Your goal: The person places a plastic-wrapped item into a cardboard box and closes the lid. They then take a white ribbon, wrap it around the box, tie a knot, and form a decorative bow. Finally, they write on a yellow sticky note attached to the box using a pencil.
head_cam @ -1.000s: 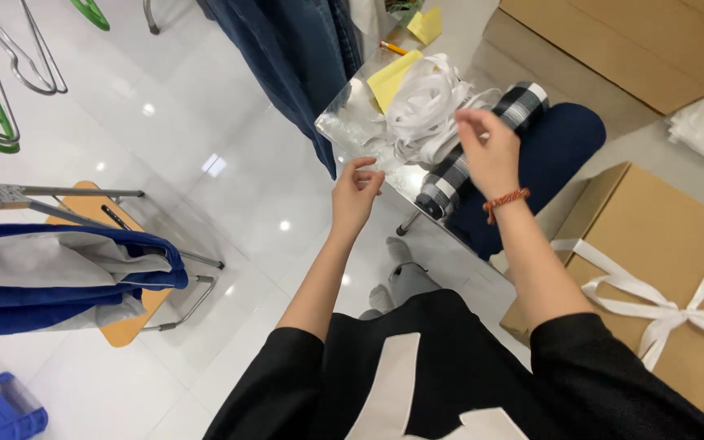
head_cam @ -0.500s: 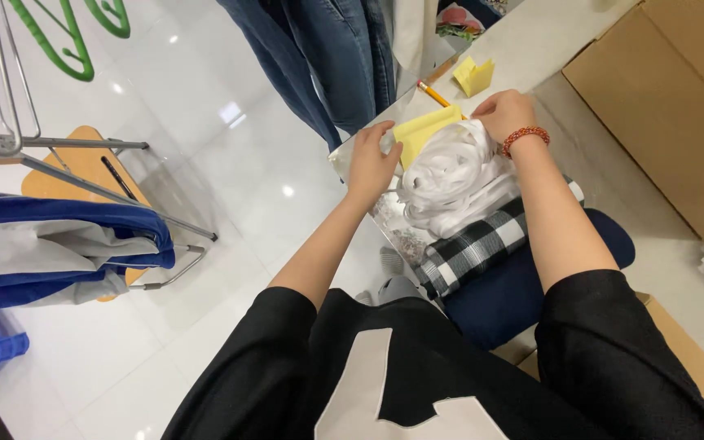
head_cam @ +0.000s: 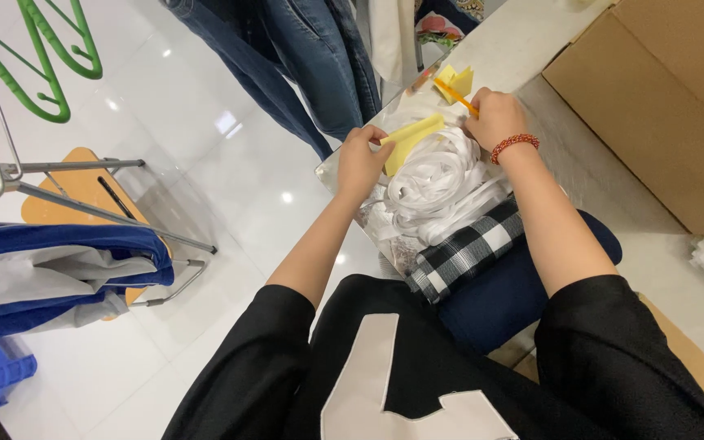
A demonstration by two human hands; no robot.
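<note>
I find my left hand (head_cam: 360,163) curled, fingers pressed down on the near-left edge of a clear plastic bag (head_cam: 385,216), with the thumb and forefinger close to a yellow paper slip (head_cam: 411,140); whether they pinch the slip itself or only the plastic under it I cannot tell. The grip looks like a steadying one, holding the bag flat so that it does not slide.

My right hand (head_cam: 495,118) is closed in a loose fist at the far side of the bag, pinching a thin orange stick (head_cam: 456,96), perhaps a pen or a tie, which juts out to the left of the knuckles. A red beaded bracelet (head_cam: 513,145) sits on that wrist.

The bag lies between the two hands and holds a bundle of white fabric straps (head_cam: 442,183), coiled loosely. It rests on a black-and-white checked cloth (head_cam: 470,248), which in turn lies over a dark blue cushion (head_cam: 515,285); the stack serves, in my judgement, as a raised work surface just in front of the body.

A second yellow paper (head_cam: 454,79) lies just beyond the right hand. Further out: a cardboard box (head_cam: 662,90) to the right, hanging jeans (head_cam: 303,57) ahead, and green hangers (head_cam: 42,57) on a metal rack (head_cam: 83,195) to the left, well apart from the hands.
</note>
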